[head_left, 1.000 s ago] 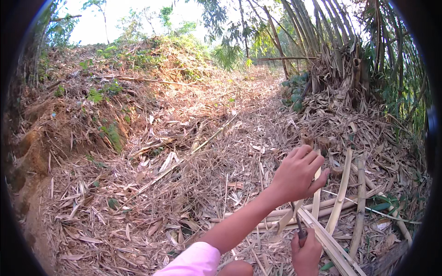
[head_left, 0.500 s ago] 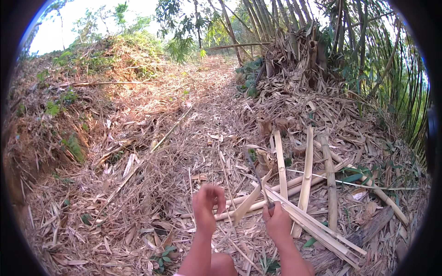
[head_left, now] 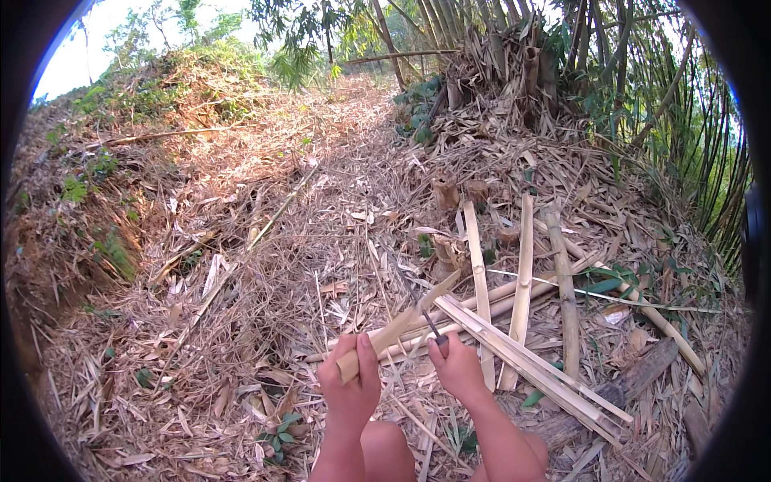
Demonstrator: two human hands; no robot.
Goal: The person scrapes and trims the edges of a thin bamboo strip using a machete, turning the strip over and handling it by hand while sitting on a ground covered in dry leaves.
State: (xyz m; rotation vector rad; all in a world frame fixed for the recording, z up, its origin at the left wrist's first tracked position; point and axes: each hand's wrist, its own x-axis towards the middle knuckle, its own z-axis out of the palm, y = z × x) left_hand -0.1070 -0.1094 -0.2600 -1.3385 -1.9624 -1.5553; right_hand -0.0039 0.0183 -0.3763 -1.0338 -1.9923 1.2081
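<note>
Smooth matt bamboo strip (head_left: 393,330), dull metal knife blade (head_left: 430,323), smooth split bamboo lengths (head_left: 522,289), rough wooden log (head_left: 652,371), dry papery leaf litter (head_left: 257,321)

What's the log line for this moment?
left hand: grips bamboo strip | right hand: holds knife | view: knife crossing bamboo strip | nearby: split bamboo slats

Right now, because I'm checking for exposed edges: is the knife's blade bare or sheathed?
Bare: the right hand holds the knife, its narrow blade uncovered and crossing the bamboo strip in the left hand.
</note>
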